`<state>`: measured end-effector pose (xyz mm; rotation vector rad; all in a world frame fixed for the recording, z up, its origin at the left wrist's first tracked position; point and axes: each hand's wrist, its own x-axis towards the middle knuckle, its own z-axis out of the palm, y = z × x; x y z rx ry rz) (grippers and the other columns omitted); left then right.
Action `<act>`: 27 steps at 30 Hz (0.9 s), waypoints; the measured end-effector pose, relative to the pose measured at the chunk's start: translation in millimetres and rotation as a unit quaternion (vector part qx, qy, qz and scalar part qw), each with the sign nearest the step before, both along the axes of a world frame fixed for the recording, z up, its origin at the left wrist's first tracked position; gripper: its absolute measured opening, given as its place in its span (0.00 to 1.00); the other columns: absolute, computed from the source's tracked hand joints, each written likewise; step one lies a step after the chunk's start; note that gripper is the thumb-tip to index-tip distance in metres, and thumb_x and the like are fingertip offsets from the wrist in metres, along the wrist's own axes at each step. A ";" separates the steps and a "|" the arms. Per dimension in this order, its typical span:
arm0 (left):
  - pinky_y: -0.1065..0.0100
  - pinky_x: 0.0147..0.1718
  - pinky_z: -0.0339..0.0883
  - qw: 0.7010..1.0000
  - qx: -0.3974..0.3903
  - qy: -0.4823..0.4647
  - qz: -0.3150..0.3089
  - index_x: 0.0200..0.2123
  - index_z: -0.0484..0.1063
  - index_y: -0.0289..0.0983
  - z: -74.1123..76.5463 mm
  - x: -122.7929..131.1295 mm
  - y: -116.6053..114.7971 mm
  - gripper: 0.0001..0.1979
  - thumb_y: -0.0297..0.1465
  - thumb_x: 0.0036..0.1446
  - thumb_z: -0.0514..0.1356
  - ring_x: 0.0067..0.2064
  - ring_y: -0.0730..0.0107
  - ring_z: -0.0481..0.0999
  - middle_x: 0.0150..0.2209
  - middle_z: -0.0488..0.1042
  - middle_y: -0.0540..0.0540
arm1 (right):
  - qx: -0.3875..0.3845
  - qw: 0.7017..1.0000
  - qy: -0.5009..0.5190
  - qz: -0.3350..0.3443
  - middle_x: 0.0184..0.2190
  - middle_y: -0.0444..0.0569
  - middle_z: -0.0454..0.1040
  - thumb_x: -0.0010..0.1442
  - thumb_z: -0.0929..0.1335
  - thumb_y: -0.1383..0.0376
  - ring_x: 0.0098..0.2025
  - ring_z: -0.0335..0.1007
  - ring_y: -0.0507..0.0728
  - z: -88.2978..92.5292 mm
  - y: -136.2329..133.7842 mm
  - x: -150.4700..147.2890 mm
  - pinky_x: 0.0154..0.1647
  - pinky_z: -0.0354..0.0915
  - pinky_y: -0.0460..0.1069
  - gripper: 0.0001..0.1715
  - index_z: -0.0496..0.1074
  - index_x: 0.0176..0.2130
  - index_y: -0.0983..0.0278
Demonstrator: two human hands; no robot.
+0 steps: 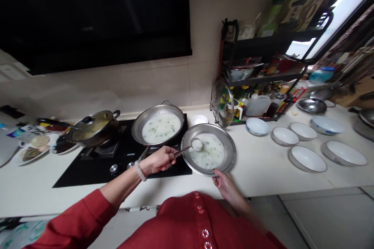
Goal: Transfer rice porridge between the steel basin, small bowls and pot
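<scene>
My left hand (160, 159), a pale bead bracelet on its wrist, is closed around the handle of a metal ladle (187, 149). The ladle's bowl, with white liquid in it, is over a steel basin (232, 151). White soup with green bits (209, 155) fills the basin's lower part. At the basin's near rim, my right hand (224, 183) grips the edge, thumb on top. Just behind and left, a steel wok (136, 129) on the stove holds more of the same white soup.
A lidded pot (96, 130) stands on the black stove (87, 171). Several bowls (307, 158) are spread over the counter at right, below a black rack (263, 41) of bottles. A glass lid (222, 103) leans there. Plates of food (30, 155) lie at far left.
</scene>
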<state>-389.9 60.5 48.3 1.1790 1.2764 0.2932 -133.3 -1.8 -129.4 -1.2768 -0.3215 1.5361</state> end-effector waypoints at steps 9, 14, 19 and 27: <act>0.71 0.27 0.57 0.866 0.404 0.219 -0.197 0.42 0.70 0.30 -17.5 -9.5 -11.0 0.15 0.21 0.53 0.50 0.24 0.72 0.67 0.25 0.69 0.45 | -0.002 1.000 0.014 -0.011 0.22 0.40 0.69 0.37 0.74 0.62 0.21 0.60 0.49 -0.6 -0.2 -0.4 0.22 0.54 0.45 0.17 0.66 0.28 0.62; 0.74 0.22 0.57 0.939 0.314 0.117 -0.075 0.43 0.70 0.32 -0.7 -32.5 -5.5 0.13 0.28 0.56 0.50 0.21 0.76 0.63 0.24 0.68 0.50 | -0.013 0.999 0.016 -0.028 0.19 0.39 0.67 0.37 0.74 0.64 0.19 0.60 0.48 0.2 0.7 -2.1 0.20 0.55 0.44 0.16 0.66 0.27 0.62; 0.76 0.12 0.42 0.981 0.168 0.030 0.088 0.37 0.67 0.33 15.2 -86.5 12.0 0.10 0.32 0.55 0.52 0.13 0.83 0.49 0.22 0.62 0.55 | -0.014 0.996 0.004 -0.088 0.16 0.39 0.68 0.37 0.75 0.66 0.17 0.60 0.48 2.5 -0.2 -10.0 0.17 0.56 0.43 0.16 0.65 0.25 0.63; 0.75 0.16 0.52 0.947 0.232 0.223 0.024 0.26 0.70 0.32 1.8 -154.9 43.7 0.06 0.21 0.48 0.54 0.16 0.78 0.60 0.19 0.66 0.51 | -0.018 0.988 -0.040 -0.149 0.12 0.38 0.64 0.40 0.76 0.66 0.14 0.59 0.47 15.0 -1.3 -24.3 0.13 0.55 0.42 0.19 0.62 0.24 0.63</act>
